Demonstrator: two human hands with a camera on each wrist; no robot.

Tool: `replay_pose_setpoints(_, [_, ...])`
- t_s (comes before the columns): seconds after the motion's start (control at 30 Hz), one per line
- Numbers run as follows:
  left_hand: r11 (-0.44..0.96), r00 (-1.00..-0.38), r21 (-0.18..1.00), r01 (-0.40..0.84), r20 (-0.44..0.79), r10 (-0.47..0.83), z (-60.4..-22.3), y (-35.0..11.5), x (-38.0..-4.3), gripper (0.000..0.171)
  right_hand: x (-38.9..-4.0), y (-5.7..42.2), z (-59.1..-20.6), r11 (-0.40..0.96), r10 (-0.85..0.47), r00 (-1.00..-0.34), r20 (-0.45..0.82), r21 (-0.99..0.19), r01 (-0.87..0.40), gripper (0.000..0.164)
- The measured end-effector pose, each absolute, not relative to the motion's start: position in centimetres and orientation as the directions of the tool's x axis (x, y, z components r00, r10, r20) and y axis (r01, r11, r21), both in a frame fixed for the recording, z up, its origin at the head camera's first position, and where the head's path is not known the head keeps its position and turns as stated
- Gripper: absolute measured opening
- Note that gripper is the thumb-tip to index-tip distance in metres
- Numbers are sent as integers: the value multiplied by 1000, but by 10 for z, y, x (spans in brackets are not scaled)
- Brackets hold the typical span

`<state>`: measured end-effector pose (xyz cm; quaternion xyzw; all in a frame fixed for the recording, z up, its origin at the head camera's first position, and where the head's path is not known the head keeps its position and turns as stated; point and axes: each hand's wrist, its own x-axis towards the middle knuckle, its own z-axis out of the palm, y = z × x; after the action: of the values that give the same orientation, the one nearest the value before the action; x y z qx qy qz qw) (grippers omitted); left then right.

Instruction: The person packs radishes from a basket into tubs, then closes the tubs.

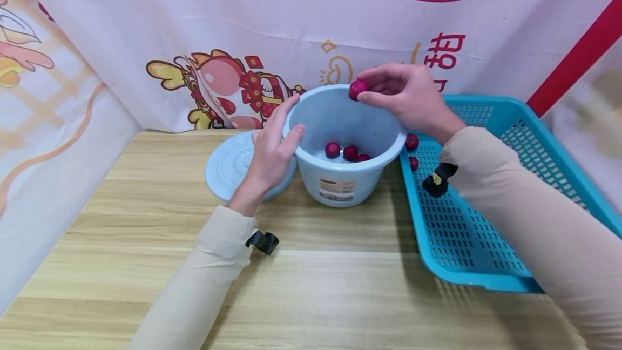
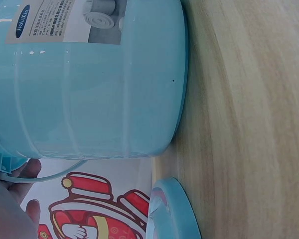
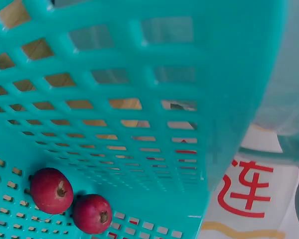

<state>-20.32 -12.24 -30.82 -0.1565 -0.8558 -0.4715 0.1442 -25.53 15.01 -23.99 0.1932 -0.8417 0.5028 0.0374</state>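
round light-blue plastic bucket (image 1: 347,173): rim touched by left hand (image 1: 271,149), fingers straight | above bucket: round dark-red fruit (image 1: 358,90) pinched by right hand (image 1: 412,93) fingers | bucket's right: teal rectangular plastic basket (image 1: 419,226)

A round, dark-red fruit (image 1: 357,91) at the mouth of an upright pale-blue bucket (image 1: 365,181) (three more (image 1: 350,152) visible inside)

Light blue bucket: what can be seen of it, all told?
The light blue bucket looks like glossy plastic, with a rounded rim, a printed side label and a thin handle. It stands upright and open on the wood-grain table, between a loose lid and the teal basket. At least three round red fruits lie inside. The left hand rests against the rim's left side.
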Motion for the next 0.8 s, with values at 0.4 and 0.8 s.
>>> replay_pose_setpoints(0.4, [503,-913,767,398,386,133,-308,-122,-203,65,-250,139,-245,559,-401,-885,236,-702,-441,44])
replay_pose_setpoints(0.8, [509,-912,763,399,389,131,-307,-122,-202,64,-249,137,-246,616,-463,-870,169,-644,-453,40])
